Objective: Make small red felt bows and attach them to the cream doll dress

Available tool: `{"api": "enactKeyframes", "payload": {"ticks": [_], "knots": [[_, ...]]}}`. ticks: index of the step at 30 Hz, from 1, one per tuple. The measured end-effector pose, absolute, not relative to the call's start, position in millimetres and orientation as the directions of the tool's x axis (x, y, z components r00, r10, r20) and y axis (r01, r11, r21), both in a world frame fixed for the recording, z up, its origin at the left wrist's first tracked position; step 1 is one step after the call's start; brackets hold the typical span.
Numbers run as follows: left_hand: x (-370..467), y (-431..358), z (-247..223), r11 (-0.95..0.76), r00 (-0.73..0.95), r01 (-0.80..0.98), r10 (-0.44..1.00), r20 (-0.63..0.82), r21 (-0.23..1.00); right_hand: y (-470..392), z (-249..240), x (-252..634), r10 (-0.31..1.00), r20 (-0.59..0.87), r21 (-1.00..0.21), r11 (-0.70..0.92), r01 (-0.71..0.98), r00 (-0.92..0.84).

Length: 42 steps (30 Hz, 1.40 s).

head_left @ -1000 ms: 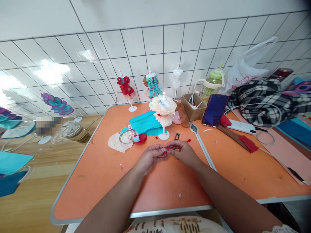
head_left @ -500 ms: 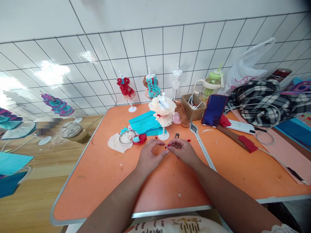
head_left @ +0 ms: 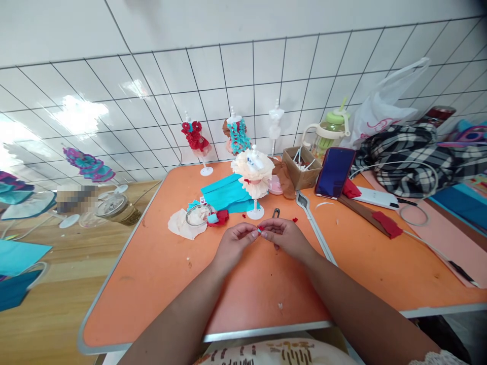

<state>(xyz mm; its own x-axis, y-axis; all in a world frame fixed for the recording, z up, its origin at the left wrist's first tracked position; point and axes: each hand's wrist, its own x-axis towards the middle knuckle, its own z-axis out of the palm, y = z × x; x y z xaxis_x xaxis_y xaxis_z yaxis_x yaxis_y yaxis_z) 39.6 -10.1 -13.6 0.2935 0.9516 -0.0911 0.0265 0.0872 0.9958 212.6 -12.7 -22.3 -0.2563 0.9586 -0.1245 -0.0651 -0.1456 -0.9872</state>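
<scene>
Between the fingertips of my left hand (head_left: 235, 243) and my right hand (head_left: 286, 237) is a tiny piece of red and light blue crepe paper (head_left: 259, 230). Both hands are closed in a pinch on it, low over the table. Just beyond them stands a small white dress form (head_left: 254, 161) wearing ruffled cream paper with red bits. A dark-handled tool (head_left: 276, 213) lies partly hidden behind my right hand. To the left are turquoise paper sheets (head_left: 222, 192), a ring-shaped roll (head_left: 198, 215), cream paper (head_left: 178, 225) and a red scrap (head_left: 222, 218).
Dress forms in red (head_left: 195, 137) and turquoise (head_left: 238, 134), and a bare white one (head_left: 275, 124), line the tiled wall. At right are a cardboard box (head_left: 304, 177), a propped phone (head_left: 335, 173), a jug (head_left: 329, 134), plaid cloth (head_left: 399, 157) and a grey-white strap (head_left: 317, 233).
My left fingers have closed in from an open curve and now pinch the small paper piece together with my right fingers. Light blue now shows on it beside the red.
</scene>
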Motion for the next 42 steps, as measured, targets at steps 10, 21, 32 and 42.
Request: {"api": "enactKeyframes", "payload": {"ticks": [10,21,32,42], "knots": [[37.7,-9.7,-19.2,0.245,0.392,-0.091,0.900,-0.191,0.965,-13.8,-22.0,214.0,0.960,-0.124,-0.991,-0.134,-0.026,-0.252],[36.5,-11.1,-18.9,0.608,0.522,-0.313,0.752,-0.402,0.729,-13.6,-23.9,212.2,0.958,-0.083,-0.997,-0.079,0.027,-0.275],[33.3,-6.9,-10.9,-0.050,0.233,0.234,0.973,-0.006,0.971,-13.9,-24.2,213.4,0.969,-0.094,-0.994,-0.077,0.079,-0.230],[36.3,-11.1,-8.6,-0.111,0.300,0.253,0.953,0.031,0.961,-15.1,-23.5,212.2,0.979,-0.095,-0.994,-0.085,0.061,-0.182]]}}
